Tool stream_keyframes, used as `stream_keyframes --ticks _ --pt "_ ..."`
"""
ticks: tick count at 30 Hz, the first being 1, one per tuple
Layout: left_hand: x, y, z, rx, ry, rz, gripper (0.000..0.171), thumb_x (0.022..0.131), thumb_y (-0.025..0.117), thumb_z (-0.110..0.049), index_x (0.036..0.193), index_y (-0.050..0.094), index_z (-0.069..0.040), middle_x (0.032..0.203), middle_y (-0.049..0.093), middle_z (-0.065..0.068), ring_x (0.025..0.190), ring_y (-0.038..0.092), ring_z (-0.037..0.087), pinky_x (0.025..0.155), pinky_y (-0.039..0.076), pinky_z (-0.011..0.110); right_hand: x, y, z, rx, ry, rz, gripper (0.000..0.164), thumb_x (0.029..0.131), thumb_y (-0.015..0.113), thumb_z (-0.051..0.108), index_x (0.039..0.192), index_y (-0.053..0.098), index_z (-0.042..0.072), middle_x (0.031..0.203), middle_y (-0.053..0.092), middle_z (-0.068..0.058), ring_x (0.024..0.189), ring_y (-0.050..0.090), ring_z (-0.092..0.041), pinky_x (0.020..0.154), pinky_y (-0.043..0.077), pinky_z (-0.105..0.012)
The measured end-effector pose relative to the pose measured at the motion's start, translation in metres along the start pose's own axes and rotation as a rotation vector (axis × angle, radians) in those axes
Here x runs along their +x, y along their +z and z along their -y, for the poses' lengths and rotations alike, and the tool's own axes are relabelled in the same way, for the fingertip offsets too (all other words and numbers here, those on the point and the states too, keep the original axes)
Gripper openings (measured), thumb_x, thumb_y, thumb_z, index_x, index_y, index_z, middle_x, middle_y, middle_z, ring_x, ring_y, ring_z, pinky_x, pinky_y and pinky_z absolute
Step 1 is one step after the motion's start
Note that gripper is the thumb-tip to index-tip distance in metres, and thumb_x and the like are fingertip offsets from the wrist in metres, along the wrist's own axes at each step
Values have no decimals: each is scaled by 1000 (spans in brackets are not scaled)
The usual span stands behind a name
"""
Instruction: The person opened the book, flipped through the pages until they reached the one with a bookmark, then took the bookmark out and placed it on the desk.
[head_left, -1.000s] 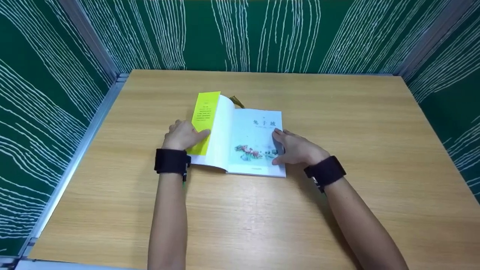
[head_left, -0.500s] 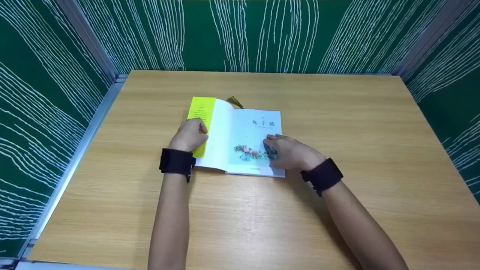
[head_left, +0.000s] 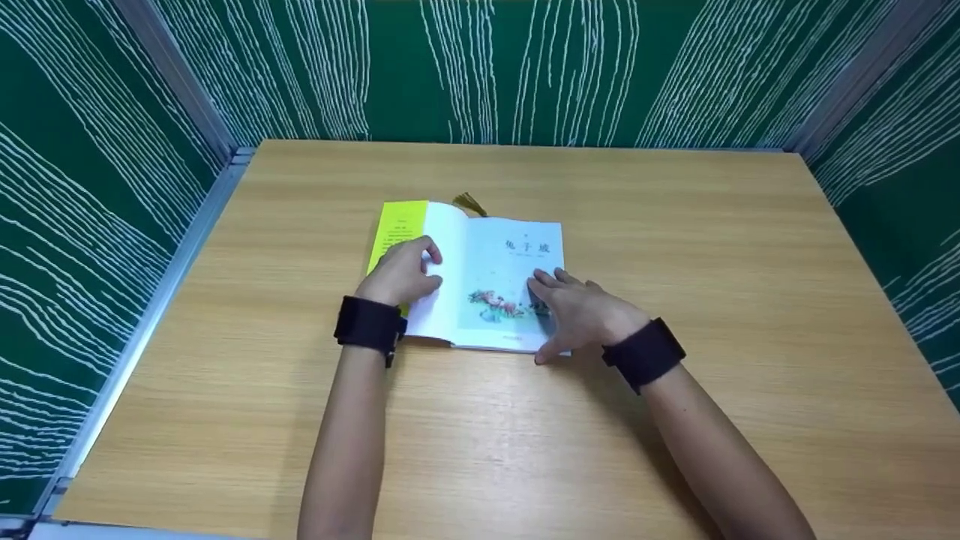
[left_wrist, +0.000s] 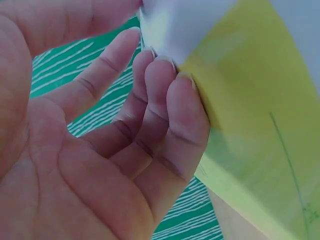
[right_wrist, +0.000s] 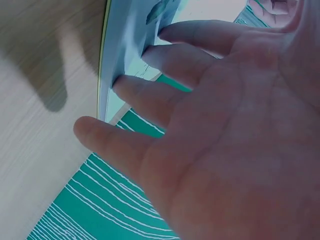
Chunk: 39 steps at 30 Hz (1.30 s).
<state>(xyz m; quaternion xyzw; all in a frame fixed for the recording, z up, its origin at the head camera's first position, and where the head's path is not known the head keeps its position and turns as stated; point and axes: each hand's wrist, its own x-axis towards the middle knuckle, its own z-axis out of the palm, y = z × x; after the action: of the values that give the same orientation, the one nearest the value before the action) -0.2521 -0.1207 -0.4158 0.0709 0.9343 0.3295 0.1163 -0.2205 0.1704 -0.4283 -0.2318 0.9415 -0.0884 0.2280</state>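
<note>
An open book (head_left: 501, 270) lies on the table, its title page with a flower drawing on the right and a white page with a yellow jacket flap (head_left: 397, 221) on the left. My left hand (head_left: 401, 274) is over the left side, its loosely bent fingertips (left_wrist: 187, 100) touching the paper where white meets yellow. Thumb and index finger stand apart, with no page pinched between them. My right hand (head_left: 585, 307) spreads over the lower right of the title page. Several of its fingertips (right_wrist: 125, 85) press on the page, and the thumb reaches past the bottom edge.
A brown tassel (head_left: 470, 203) sticks out from the top of the book. The wooden table (head_left: 675, 202) is bordered by green panels (head_left: 405, 67) with white streaks at the back and sides. Each wrist wears a black band (head_left: 367, 324).
My left hand has moved right from the yellow flap onto the white page, and the left side of the book has settled lower. The right hand has slid inward and its thumb has spread downward.
</note>
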Motion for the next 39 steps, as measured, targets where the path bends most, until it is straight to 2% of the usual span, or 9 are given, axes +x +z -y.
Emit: stream_keyframes --ticks 9,14,21,26,29,32,34,36,39 --pt "1 8 -5 -40 -48 80 33 92 74 -16 120 58 -10 85 54 6 73 53 20 63 41 30 -6 -11 -15 63 48 55 125 69 94 51 166 22 20 174 10 -6 159 8 -37 121 24 -63" --pt "2 8 -12 -36 -42 89 34 91 74 -15 121 58 -10 85 53 6 74 52 20 63 41 30 -7 -15 -20 86 74 61 123 67 95 52 165 27 20 173 15 -9 157 15 -40 121 24 -63" --pt "0 4 -16 2 1 72 33 91 73 -11 120 60 -7 87 54 7 77 53 21 66 42 30 -14 -22 -18 85 31 52 104 78 90 38 164 32 21 170 20 -18 155 19 -43 118 28 -65" --pt "-2 3 -17 -2 -17 68 31 92 73 -11 121 61 -7 91 56 8 83 55 23 70 44 32 -19 -26 -18 112 69 36 98 82 84 22 164 31 27 173 16 -10 158 11 -39 118 27 -66" --pt "-3 3 -18 0 -14 63 30 93 72 -13 120 61 -6 93 56 9 85 56 24 71 44 32 -18 -27 -20 119 107 -20 100 83 80 15 166 23 20 173 13 -13 158 9 -40 120 24 -65" --pt "-4 3 -20 -5 -13 60 28 95 71 -15 119 61 -6 94 56 9 86 56 24 70 45 32 -18 -29 -26 151 159 -97 97 90 72 13 166 12 6 171 11 -21 157 13 -41 122 21 -62" --pt "-4 3 -20 -7 -12 59 26 96 71 -16 118 61 -6 94 56 8 85 57 23 70 46 32 -19 -30 -29 188 197 -132 93 96 67 19 164 8 -1 169 14 -26 154 25 -40 122 23 -59" --pt "-5 3 -20 -6 -13 55 25 96 71 -17 117 62 -7 94 56 9 84 58 23 69 46 32 -20 -32 -32 216 210 -141 86 101 61 28 163 11 -5 167 19 -29 150 32 -40 121 26 -59" --pt "-5 3 -21 -1 -9 41 23 97 69 -18 116 62 -7 95 58 9 83 59 23 68 47 32 -20 -34 -33 269 162 -134 78 105 53 43 163 22 -1 163 32 -28 144 42 -40 118 31 -61"
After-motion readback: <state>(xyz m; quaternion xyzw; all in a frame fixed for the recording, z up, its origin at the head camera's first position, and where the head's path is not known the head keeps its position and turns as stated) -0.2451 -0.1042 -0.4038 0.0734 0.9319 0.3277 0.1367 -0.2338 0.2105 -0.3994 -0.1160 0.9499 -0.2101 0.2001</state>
